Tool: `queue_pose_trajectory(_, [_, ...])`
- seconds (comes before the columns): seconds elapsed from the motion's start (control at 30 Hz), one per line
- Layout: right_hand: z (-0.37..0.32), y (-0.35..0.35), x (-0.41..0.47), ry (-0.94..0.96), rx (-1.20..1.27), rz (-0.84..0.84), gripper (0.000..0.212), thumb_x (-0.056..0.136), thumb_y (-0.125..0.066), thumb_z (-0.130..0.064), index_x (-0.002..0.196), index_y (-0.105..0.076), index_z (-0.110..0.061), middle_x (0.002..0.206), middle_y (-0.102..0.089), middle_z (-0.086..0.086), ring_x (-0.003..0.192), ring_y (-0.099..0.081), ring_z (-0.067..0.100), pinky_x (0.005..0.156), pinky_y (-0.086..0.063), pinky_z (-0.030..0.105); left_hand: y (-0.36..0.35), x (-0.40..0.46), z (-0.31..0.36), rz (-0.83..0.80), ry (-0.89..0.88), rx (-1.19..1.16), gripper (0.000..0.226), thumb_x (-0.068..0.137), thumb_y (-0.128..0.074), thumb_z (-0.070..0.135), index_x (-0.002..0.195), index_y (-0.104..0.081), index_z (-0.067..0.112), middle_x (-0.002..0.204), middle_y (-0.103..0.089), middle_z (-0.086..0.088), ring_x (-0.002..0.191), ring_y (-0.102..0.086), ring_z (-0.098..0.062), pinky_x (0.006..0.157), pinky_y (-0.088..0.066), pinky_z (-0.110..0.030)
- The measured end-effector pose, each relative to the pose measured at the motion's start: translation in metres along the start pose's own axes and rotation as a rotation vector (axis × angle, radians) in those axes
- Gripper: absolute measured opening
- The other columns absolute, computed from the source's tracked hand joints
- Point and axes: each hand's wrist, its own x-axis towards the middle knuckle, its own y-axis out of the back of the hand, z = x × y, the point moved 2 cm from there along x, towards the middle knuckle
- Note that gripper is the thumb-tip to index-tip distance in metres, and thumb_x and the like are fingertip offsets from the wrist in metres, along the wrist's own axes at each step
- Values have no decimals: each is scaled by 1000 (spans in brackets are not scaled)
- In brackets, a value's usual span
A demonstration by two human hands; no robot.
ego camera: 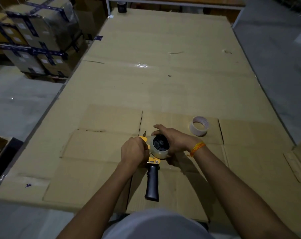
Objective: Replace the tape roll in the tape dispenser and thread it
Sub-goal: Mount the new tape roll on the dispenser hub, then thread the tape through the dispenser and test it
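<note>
Between both hands: a tape dispenser (pixel 152 167) with its new tape roll (pixel 159 147).
Right hand (pixel 173 140) cups the roll; left hand (pixel 134 150) grips the front, just left, handle pointing back.

Your left hand (pixel 134 150) is closed around the front end of the yellow tape dispenser with the black handle (pixel 152 180), which lies on the flattened brown cardboard sheet (pixel 163 83) with its handle pointing back toward you. Your right hand (pixel 173 140), with an orange thread band (pixel 197 148) at the wrist, wraps over the clear tape roll on the black hub (pixel 159 147) seated on the dispenser, just beside your left hand. An empty whitish cardboard tape core (pixel 198 125) lies on the cardboard near your right hand, beyond and to the right of it, apart from it.
</note>
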Motion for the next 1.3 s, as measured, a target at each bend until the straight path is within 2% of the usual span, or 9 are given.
queue_pose_trajectory(0.27, [1,3,0,12,-70,-25,124,68,-92,3,164,-18,-20,161,-50,0,149,-45,30,118,-46,43,6,8,-9,-26,-72,44,17,88,-79,41,97,-87,29,88,-80,-1,83,-75,-24,72,-59,-32])
queue_pose_trajectory(0.4, [-3,4,4,27,-112,-39,118,71,-88,8,163,-20,-18,161,-51,0,148,-45,31,114,-46,41,9,9,-18,-6,-243,125,17,92,-73,41,96,-86,32,75,-68,6,72,-65,-19,62,-51,-29])
queue_pose_trajectory(0.5, [-4,3,5,43,-127,-32,119,70,-88,10,163,-19,-19,160,-53,-3,147,-46,31,114,-48,43,8,7,-28,-15,-302,169,21,86,-70,43,98,-85,33,83,-76,3,79,-71,-22,67,-59,-32])
queue_pose_trajectory(0.6, [-5,0,6,63,-146,-10,114,75,-86,8,164,-20,-19,158,-55,-5,147,-47,30,115,-48,42,8,3,-39,-8,-329,142,19,87,-70,40,95,-86,33,82,-78,3,76,-71,-20,65,-57,-30])
queue_pose_trajectory(0.77, [-7,-2,7,81,-133,3,110,76,-85,8,164,-22,-15,156,-58,-2,146,-50,30,114,-48,42,6,0,-54,28,-258,42,21,89,-77,49,103,-86,36,83,-81,4,69,-61,-15,64,-51,-29])
queue_pose_trajectory(1.0, [-9,-5,5,83,-145,20,110,78,-84,9,165,-22,-19,156,-58,-6,144,-52,32,111,-49,44,0,0,-67,27,-220,-85,26,84,-78,55,96,-88,33,75,-79,5,64,-67,-14,56,-46,-27])
queue_pose_trajectory(1.1, [-7,-11,1,58,-141,53,111,78,-86,3,166,-23,-23,155,-59,2,139,-55,34,110,-51,46,0,-1,-73,18,-196,-116,28,84,-77,58,93,-88,34,71,-77,7,62,-65,-10,56,-50,-30])
queue_pose_trajectory(1.2, [-9,-14,-12,42,-103,118,111,77,-90,-8,166,-25,-24,161,-49,10,144,-50,34,116,-47,47,1,-3,-77,29,-189,-147,26,86,-77,56,91,-87,33,69,-73,6,60,-61,-9,54,-46,-29])
queue_pose_trajectory(1.3, [-24,-22,-42,-27,82,297,112,79,-84,0,167,-19,-26,168,-33,7,154,-35,28,125,-39,44,3,-5,-79,56,-205,-178,23,87,-77,51,93,-87,31,66,-69,7,55,-54,-5,51,-36,-25])
